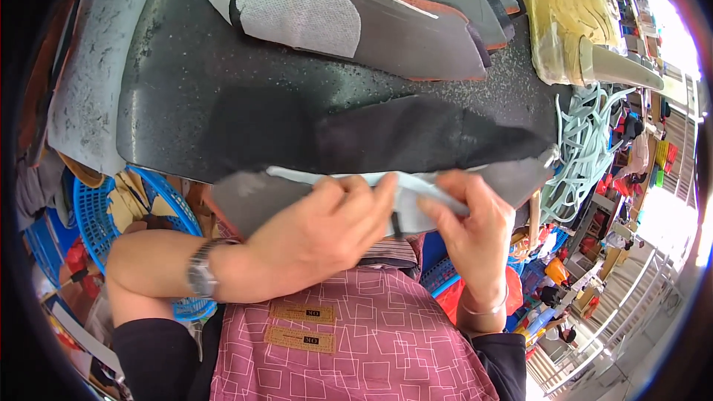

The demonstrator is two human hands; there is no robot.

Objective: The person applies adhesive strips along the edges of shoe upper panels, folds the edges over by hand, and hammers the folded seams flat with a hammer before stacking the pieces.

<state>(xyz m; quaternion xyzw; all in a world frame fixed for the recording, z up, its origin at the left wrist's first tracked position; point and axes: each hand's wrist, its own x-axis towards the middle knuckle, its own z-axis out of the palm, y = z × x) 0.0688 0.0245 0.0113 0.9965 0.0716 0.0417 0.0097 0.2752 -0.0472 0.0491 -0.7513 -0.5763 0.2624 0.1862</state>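
A piece of dark material lies at the near edge of the black work surface, with a black upper part (416, 130) and a grey lower part (512, 182) hanging toward me. A narrow pale strip (293, 174) runs along the line between the two parts. My left hand (323, 223), a little blurred, has its fingers closed at the strip's middle. To its right, my right hand (479, 226) pinches the pale strip between thumb and fingers. What lies under the fingertips is hidden.
Several grey cut panels with white patches (297, 15) overlap at the far side of the black work surface (178, 89). A yellow wrapped bundle (572, 22) and tangled pale strips (587, 141) are at the right. A blue plastic basket (96, 215) stands below at left.
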